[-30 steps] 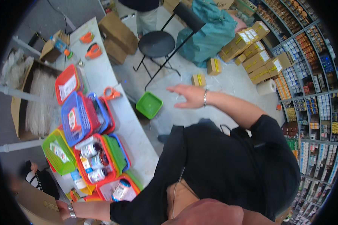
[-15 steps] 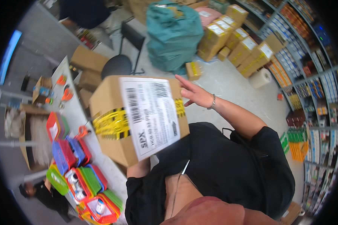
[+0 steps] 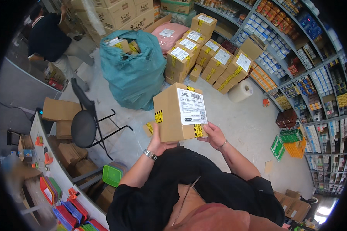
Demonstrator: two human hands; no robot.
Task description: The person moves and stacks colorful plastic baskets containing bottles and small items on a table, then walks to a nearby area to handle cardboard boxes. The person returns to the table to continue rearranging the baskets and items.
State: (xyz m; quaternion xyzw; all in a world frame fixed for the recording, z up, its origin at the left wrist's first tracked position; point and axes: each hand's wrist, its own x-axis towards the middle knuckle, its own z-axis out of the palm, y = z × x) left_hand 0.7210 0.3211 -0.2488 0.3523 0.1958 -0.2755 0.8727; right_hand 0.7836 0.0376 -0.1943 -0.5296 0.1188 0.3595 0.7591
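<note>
A brown cardboard box (image 3: 167, 115) is held up before me between both hands. It carries a white shipping label (image 3: 191, 106) and strips of yellow-and-black tape. My left hand (image 3: 157, 142) grips its lower left corner, with a metal watch on the wrist. My right hand (image 3: 214, 135) clasps the lower right corner, a bracelet on that wrist. Some fingers of both hands are hidden under the box. Beyond it stands a large teal sack (image 3: 132, 77), open at the top with taped parcels inside.
Labelled cartons (image 3: 204, 57) are stacked behind the box, beside a pink parcel (image 3: 169, 36) and a white roll (image 3: 241, 91). A black chair (image 3: 85, 129) stands left, near a table with coloured baskets (image 3: 65, 215). Stocked shelves (image 3: 308, 73) line the right. Another person (image 3: 54, 34) is at far left.
The view has swung right, away from the table. The box has turned, so its label now reads upright. My right hand, earlier spread beside the box, now holds it; my left hand has come into view.
</note>
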